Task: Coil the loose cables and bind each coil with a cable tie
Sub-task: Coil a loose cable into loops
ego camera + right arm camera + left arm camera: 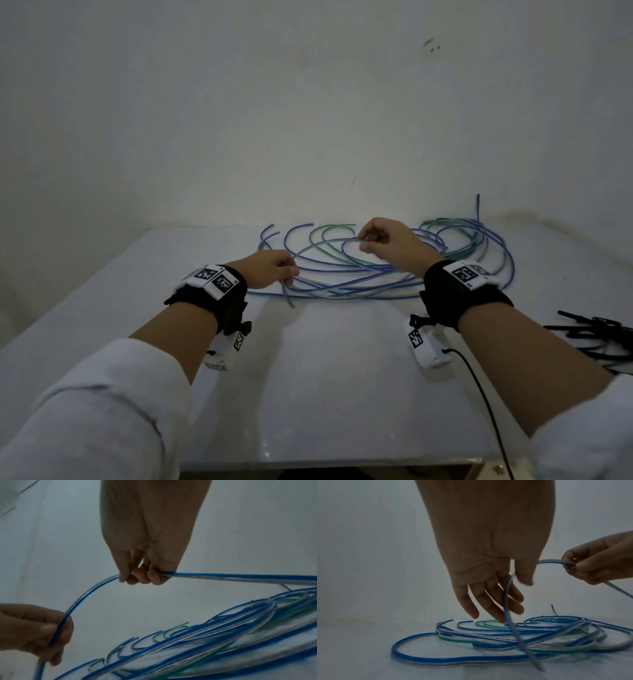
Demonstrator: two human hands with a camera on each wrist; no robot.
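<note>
A tangle of loose blue-and-clear cables (455, 246), with a green one (329, 226) among them, lies at the back of the white table (308, 394). One blue cable (322, 242) is lifted in an arc between my hands. My left hand (289, 274) pinches it near its free end, which hangs down to the table; the thumb presses the blue cable (505, 601) against the fingers (513, 597). My right hand (363, 241) holds the same strand further along, above the pile, fingers curled round the blue cable (85, 596). The right hand (140, 577) is raised off the table.
A bunch of black cable ties (596, 337) lies at the table's right edge, beside my right forearm. A pale wall stands right behind the pile. A thin black wire (479, 383) trails from my right wrist over the table's front edge.
</note>
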